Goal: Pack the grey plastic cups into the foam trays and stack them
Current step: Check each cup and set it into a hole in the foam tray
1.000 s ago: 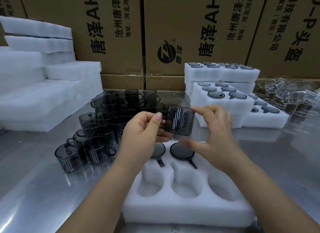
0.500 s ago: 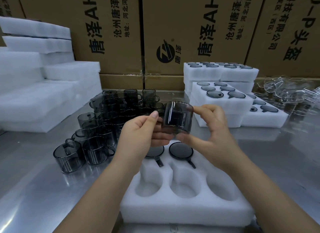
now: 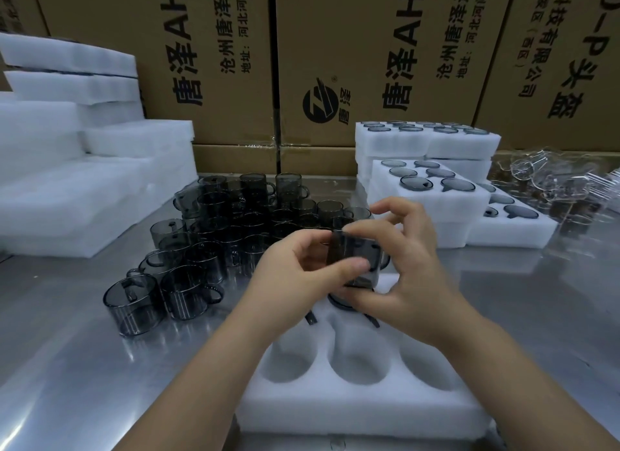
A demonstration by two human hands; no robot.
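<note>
Nearest, a white foam tray [image 3: 352,403] lies on the steel table [image 3: 67,366], its three front pockets holding nothing. Just above the tray's far row, the left hand [image 3: 295,276] and the right hand [image 3: 412,272] both grasp one grey cup [image 3: 355,259]: the left thumb presses on its side, and the right forefinger and thumb pinch it from above and below, with the other right fingers lifted off. Beyond, loose cups [image 3: 214,235] crowd the table to the left, filled trays [image 3: 432,209] are stacked on the right, foam slabs [image 3: 67,188] pile up at far left, and cardboard boxes [image 3: 369,47] stand behind everything.
</note>
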